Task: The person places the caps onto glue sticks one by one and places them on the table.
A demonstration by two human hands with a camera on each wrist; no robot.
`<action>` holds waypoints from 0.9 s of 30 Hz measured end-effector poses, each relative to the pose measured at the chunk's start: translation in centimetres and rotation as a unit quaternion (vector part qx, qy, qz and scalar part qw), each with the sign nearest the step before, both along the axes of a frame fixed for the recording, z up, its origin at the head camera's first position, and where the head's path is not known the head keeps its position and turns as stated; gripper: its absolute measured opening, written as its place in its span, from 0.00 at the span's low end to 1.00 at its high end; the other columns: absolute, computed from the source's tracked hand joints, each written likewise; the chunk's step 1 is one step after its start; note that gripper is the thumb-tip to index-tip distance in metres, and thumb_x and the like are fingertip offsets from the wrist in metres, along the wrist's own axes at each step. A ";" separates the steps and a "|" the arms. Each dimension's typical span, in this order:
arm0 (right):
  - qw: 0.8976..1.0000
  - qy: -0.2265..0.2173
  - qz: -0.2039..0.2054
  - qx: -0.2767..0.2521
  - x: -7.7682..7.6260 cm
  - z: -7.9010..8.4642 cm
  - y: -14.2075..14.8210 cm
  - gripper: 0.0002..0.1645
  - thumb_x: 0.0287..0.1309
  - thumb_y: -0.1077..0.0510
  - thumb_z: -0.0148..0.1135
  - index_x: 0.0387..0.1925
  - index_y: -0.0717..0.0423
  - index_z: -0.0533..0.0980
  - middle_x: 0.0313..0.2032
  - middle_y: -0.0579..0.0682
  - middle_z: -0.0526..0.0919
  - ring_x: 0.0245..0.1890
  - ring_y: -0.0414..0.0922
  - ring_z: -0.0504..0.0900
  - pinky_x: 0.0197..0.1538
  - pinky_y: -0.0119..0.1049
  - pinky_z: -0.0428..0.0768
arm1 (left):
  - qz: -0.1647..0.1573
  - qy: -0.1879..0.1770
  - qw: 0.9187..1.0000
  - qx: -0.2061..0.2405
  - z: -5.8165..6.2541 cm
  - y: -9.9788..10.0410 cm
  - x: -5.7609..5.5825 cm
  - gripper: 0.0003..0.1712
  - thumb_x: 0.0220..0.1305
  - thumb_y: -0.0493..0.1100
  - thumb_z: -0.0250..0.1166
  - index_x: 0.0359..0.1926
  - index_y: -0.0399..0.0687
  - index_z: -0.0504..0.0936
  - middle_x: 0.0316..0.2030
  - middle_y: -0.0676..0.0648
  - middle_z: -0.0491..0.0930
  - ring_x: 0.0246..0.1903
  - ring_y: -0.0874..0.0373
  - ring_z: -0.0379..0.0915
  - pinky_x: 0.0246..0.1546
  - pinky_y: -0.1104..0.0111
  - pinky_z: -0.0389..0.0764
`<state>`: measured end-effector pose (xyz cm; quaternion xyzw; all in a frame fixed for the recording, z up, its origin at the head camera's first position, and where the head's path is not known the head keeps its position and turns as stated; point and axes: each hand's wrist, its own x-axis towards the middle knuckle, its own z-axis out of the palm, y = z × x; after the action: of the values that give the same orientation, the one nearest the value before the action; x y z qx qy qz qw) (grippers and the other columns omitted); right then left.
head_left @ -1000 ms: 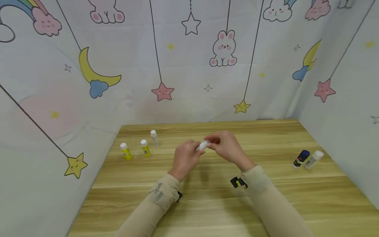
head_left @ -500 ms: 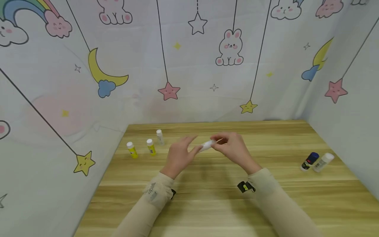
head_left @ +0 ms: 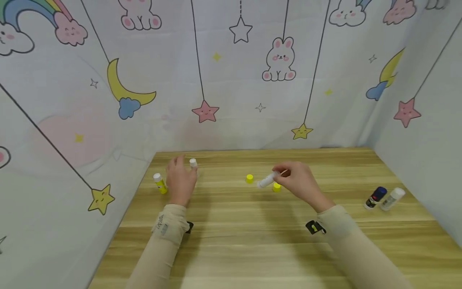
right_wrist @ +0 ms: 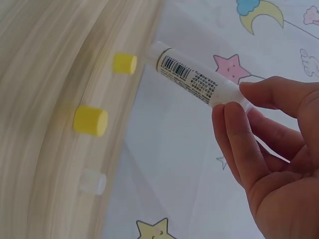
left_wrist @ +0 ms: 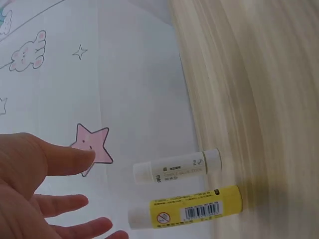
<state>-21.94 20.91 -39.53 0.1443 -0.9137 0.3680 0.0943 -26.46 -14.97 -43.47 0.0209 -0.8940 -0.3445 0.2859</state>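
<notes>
My right hand (head_left: 297, 182) pinches a white glue stick (head_left: 266, 180) near one end, tilted over the table. In the right wrist view, thumb and fingertips grip that glue stick (right_wrist: 187, 74), its barcode label showing. My left hand (head_left: 179, 180) reaches over the back left with its fingers spread and holding nothing. In the left wrist view, a yellow glue stick (left_wrist: 192, 206) with a white cap stands just beyond the left fingertips, beside a slim white glue stick (left_wrist: 177, 167). The head view has that yellow one hidden by the hand.
Another yellow glue stick (head_left: 160, 184) stands left of the left hand. Two yellow caps (head_left: 250, 178) (head_left: 276, 187) sit on the table (head_left: 231, 241) by the right hand, and a translucent cap (right_wrist: 93, 182) near them. Far right stand a blue-capped glue stick (head_left: 376, 198) and a white one (head_left: 392, 199).
My left hand has let go of the white glue stick and moved left to the standing glue sticks. My right hand still holds the stick, a little farther right; the yellow caps now show.
</notes>
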 end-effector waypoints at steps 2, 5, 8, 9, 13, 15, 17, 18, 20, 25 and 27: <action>1.000 -0.003 -0.005 0.017 0.0 -0.1 0.6 0.13 0.61 0.56 0.71 0.47 0.55 0.85 0.42 0.49 0.87 0.36 0.44 0.86 0.33 0.38 0.83 | 0.006 -0.049 0.999 0.021 -0.2 -0.7 -0.2 0.37 0.61 0.42 0.72 0.69 0.38 0.69 0.60 0.31 0.70 0.59 0.34 0.67 0.55 0.42 0.72; 0.999 -0.003 -0.012 0.043 0.0 -0.1 1.5 0.13 0.62 0.56 0.70 0.47 0.54 0.85 0.42 0.49 0.87 0.36 0.44 0.86 0.33 0.39 0.82 | 0.003 -0.099 0.994 0.047 -0.5 -1.4 -0.5 0.42 0.60 0.42 0.72 0.71 0.36 0.65 0.62 0.29 0.69 0.60 0.32 0.67 0.58 0.41 0.70; 0.998 0.003 -0.017 0.061 0.0 -0.2 2.6 0.12 0.62 0.56 0.70 0.47 0.54 0.85 0.42 0.49 0.88 0.36 0.45 0.86 0.33 0.40 0.82 | 0.001 -0.126 0.990 0.061 -0.8 -1.9 -0.7 0.41 0.60 0.42 0.72 0.70 0.33 0.65 0.63 0.29 0.71 0.59 0.32 0.69 0.59 0.43 0.70; 0.998 0.007 -0.020 0.067 0.0 -0.2 3.0 0.12 0.61 0.57 0.70 0.46 0.55 0.86 0.41 0.49 0.88 0.36 0.45 0.86 0.33 0.40 0.82 | 0.001 -0.132 0.989 0.062 -0.9 -2.1 -0.7 0.41 0.60 0.42 0.71 0.69 0.32 0.65 0.60 0.29 0.73 0.57 0.33 0.71 0.57 0.44 0.72; 0.996 0.018 -0.026 0.086 0.0 -0.4 4.7 0.12 0.60 0.59 0.70 0.45 0.58 0.86 0.39 0.51 0.88 0.35 0.46 0.86 0.33 0.41 0.82 | 0.001 -0.153 0.987 0.055 -1.2 -2.6 -0.8 0.38 0.61 0.43 0.71 0.66 0.30 0.67 0.50 0.28 0.79 0.48 0.33 0.77 0.49 0.45 0.76; 0.995 0.017 -0.028 0.090 0.0 -0.5 5.4 0.11 0.60 0.60 0.69 0.44 0.59 0.86 0.39 0.52 0.88 0.35 0.47 0.86 0.33 0.42 0.83 | -0.002 -0.165 0.985 0.048 -1.4 -2.8 -0.9 0.36 0.61 0.43 0.71 0.64 0.28 0.68 0.47 0.28 0.80 0.46 0.34 0.78 0.46 0.46 0.77; 0.995 0.013 -0.028 0.091 0.1 -0.5 6.1 0.11 0.60 0.60 0.69 0.44 0.60 0.86 0.39 0.53 0.88 0.35 0.47 0.86 0.34 0.42 0.83 | -0.005 -0.179 0.983 0.043 -1.4 -3.0 -1.0 0.35 0.61 0.43 0.71 0.62 0.28 0.69 0.47 0.28 0.80 0.46 0.34 0.78 0.47 0.47 0.77; 0.996 0.011 -0.027 0.089 0.2 -0.5 6.3 0.11 0.60 0.60 0.69 0.44 0.60 0.86 0.39 0.53 0.88 0.35 0.47 0.86 0.34 0.42 0.83 | -0.007 -0.185 0.982 0.041 -1.4 -3.1 -1.1 0.34 0.61 0.43 0.71 0.61 0.28 0.69 0.47 0.28 0.80 0.47 0.34 0.78 0.47 0.47 0.76; 0.996 0.011 -0.028 0.090 0.3 -0.4 6.8 0.11 0.60 0.61 0.68 0.44 0.60 0.86 0.39 0.53 0.88 0.35 0.48 0.86 0.34 0.42 0.83 | -0.012 -0.199 0.979 0.037 -1.4 -3.3 -1.2 0.33 0.61 0.44 0.71 0.60 0.27 0.70 0.48 0.28 0.79 0.48 0.34 0.77 0.48 0.47 0.76; 0.995 0.013 -0.027 0.095 0.7 -0.4 7.7 0.12 0.61 0.61 0.68 0.45 0.62 0.86 0.39 0.55 0.88 0.34 0.49 0.86 0.32 0.42 0.82 | -0.017 -0.216 0.975 0.041 -1.3 -3.2 -1.3 0.31 0.61 0.41 0.70 0.59 0.26 0.70 0.50 0.27 0.78 0.51 0.34 0.76 0.51 0.47 0.76; 0.995 0.010 -0.027 0.096 0.8 -0.4 8.0 0.12 0.61 0.61 0.68 0.45 0.62 0.85 0.38 0.55 0.88 0.34 0.49 0.86 0.31 0.41 0.82 | -0.015 -0.218 0.975 0.047 -1.3 -3.2 -1.3 0.30 0.61 0.39 0.70 0.58 0.26 0.70 0.51 0.27 0.78 0.52 0.34 0.75 0.52 0.48 0.76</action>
<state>-21.13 28.96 -39.92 0.1312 -0.9475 0.2744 0.0987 -27.71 -18.14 -44.76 0.0959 -0.9178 -0.3774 0.0776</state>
